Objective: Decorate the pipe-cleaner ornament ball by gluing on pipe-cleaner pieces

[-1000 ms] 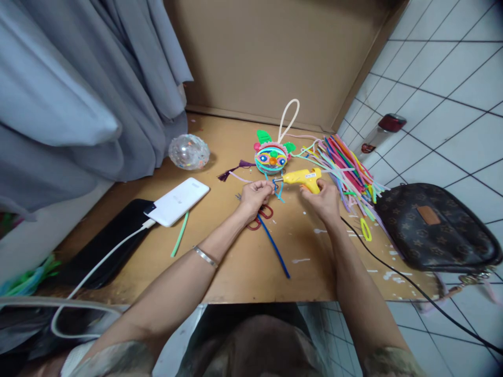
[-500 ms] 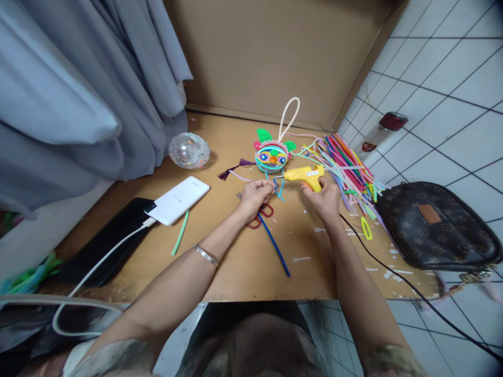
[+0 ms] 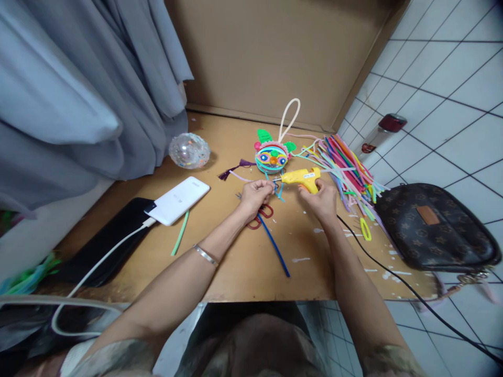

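Note:
My right hand [image 3: 320,199] is wrapped round the grip of a yellow hot glue gun [image 3: 301,177], its nozzle pointing left. At the nozzle tip, my left hand [image 3: 256,197] pinches a small piece of dark blue pipe cleaner, mostly covered by the fingers and nozzle. Just behind the hands sits a round ornament [image 3: 272,158] with a colourful animal face, green ears and a white loop. Light blue strips [image 3: 280,195] lie in front of it. Red-handled scissors [image 3: 266,210] lie partly under my left hand, beside a long blue pipe cleaner [image 3: 275,246].
Many coloured pipe cleaners [image 3: 346,167] are heaped at the right, near a brown patterned bag [image 3: 440,225]. A clear ball [image 3: 189,151], a white phone [image 3: 181,199] on a cable, and a purple tassel [image 3: 236,168] lie leftward. The gun's black cord [image 3: 377,266] runs off right.
My right hand has moved the glue gun slightly left and down, bringing its nozzle to my left fingertips. My left hand stays in place.

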A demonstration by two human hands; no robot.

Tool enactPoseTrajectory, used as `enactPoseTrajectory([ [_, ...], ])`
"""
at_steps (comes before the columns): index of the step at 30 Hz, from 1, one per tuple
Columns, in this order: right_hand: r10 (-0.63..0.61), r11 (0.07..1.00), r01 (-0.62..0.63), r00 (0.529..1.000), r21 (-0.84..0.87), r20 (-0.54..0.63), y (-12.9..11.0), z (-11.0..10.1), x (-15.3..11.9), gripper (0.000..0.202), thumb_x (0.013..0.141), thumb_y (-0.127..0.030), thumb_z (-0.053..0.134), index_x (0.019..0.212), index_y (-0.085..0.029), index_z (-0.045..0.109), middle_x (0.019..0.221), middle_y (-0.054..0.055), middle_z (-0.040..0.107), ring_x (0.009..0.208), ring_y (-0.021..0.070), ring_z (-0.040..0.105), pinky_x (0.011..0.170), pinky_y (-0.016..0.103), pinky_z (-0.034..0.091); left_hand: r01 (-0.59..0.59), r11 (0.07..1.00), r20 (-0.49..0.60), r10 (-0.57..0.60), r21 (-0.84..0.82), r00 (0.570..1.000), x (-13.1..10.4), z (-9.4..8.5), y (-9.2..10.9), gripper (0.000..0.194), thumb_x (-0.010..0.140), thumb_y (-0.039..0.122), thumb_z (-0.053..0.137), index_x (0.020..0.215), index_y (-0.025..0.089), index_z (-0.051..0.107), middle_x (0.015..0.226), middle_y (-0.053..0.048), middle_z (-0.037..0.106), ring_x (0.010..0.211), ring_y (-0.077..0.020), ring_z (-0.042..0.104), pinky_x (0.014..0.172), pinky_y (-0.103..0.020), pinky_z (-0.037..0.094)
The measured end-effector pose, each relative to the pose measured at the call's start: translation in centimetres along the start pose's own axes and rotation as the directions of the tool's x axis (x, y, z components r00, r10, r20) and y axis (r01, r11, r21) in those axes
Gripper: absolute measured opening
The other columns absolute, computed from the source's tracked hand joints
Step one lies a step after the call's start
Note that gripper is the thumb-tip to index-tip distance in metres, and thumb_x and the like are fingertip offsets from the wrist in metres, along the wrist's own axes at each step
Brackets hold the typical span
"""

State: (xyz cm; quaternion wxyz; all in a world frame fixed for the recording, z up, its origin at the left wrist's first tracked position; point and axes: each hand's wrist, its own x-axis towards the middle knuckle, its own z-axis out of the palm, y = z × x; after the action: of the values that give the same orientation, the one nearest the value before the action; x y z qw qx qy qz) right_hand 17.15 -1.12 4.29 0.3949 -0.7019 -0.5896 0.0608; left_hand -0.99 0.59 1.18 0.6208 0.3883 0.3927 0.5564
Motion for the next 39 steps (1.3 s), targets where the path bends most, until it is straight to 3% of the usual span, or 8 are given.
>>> enactPoseTrajectory([
  [5, 0.055, 0.998, -0.056, 0.997, -0.018, -0.046, -0.3, -0.2, 0.1, 0.031, 0.064, -0.047, 0.063, 0.059, -0.026, 0.040, 0.051, -0.007, 0.037, 0.055, 0.0114, 0.033, 0.054, 0.028, 0.025, 0.003, 1.000, 0.001, -0.003, 0.003, 1.000, 0.0, 0.0, 0.1, 0.010, 0.056, 0.023, 0.067, 0.061, 0.015, 0.064, 0.053, 0.004, 0.056, 0.043, -0.0027, 0.035, 0.043, -0.020, 0.021],
  [12, 0.048, 0.998, -0.048, 0.999, 0.032, 0.006, -0.4, 0.0, -0.1, 0.033, 0.063, -0.047, 0.064, 0.059, -0.026, 0.039, 0.051, -0.008, 0.034, 0.055, 0.0108, 0.031, 0.054, 0.028, 0.025, 0.008, 1.000, -0.020, -0.008, -0.014, 1.000, 0.0, 0.1, 0.3, 0.009, 0.054, 0.022, 0.065, 0.059, 0.015, 0.064, 0.053, 0.004, 0.056, 0.041, -0.0022, 0.035, 0.042, -0.019, 0.021],
  [19, 0.033, 0.998, -0.036, 0.998, -0.048, -0.062, -0.3, 0.0, -0.2, 0.030, 0.065, -0.049, 0.063, 0.065, -0.026, 0.044, 0.057, -0.005, 0.043, 0.058, 0.0136, 0.036, 0.058, 0.029, 0.029, 0.003, 1.000, -0.006, -0.004, -0.010, 1.000, -0.1, 0.1, 0.3, 0.008, 0.055, 0.021, 0.065, 0.059, 0.015, 0.064, 0.052, 0.004, 0.056, 0.040, -0.0025, 0.035, 0.041, -0.020, 0.022],
  [25, 0.019, 1.000, -0.020, 0.997, -0.017, -0.081, -0.5, -0.3, -0.2, 0.031, 0.066, -0.050, 0.062, 0.064, -0.026, 0.042, 0.055, -0.005, 0.044, 0.055, 0.0133, 0.036, 0.056, 0.028, 0.029, 0.028, 0.999, -0.019, -0.028, -0.024, 0.999, 0.0, 0.1, 0.5, 0.007, 0.056, 0.020, 0.068, 0.059, 0.015, 0.064, 0.052, 0.004, 0.056, 0.041, -0.0022, 0.035, 0.041, -0.019, 0.021],
  [33, -0.028, 0.994, 0.024, 0.999, -0.105, -0.038, -0.6, 0.3, -0.7, 0.026, 0.072, -0.047, 0.063, 0.076, -0.022, 0.058, 0.061, -0.001, 0.052, 0.057, 0.0155, 0.042, 0.059, 0.029, 0.032, 0.017, 0.999, -0.015, -0.018, -0.039, 1.000, 0.0, 0.0, 0.4, 0.007, 0.059, 0.018, 0.068, 0.060, 0.014, 0.063, 0.052, 0.003, 0.056, 0.041, -0.0021, 0.036, 0.041, -0.018, 0.022],
  [39, -0.029, 0.974, -0.012, 0.984, -0.227, -0.173, 0.8, 0.5, -0.3, 0.035, 0.077, -0.048, 0.059, 0.095, -0.018, 0.066, 0.079, 0.009, 0.068, 0.071, 0.0245, 0.056, 0.065, 0.033, 0.039, 0.009, 1.000, -0.003, -0.009, -0.004, 1.000, 0.0, 0.0, 0.1, 0.010, 0.057, 0.021, 0.070, 0.061, 0.014, 0.064, 0.052, 0.004, 0.055, 0.041, -0.0024, 0.035, 0.041, -0.019, 0.022],
])
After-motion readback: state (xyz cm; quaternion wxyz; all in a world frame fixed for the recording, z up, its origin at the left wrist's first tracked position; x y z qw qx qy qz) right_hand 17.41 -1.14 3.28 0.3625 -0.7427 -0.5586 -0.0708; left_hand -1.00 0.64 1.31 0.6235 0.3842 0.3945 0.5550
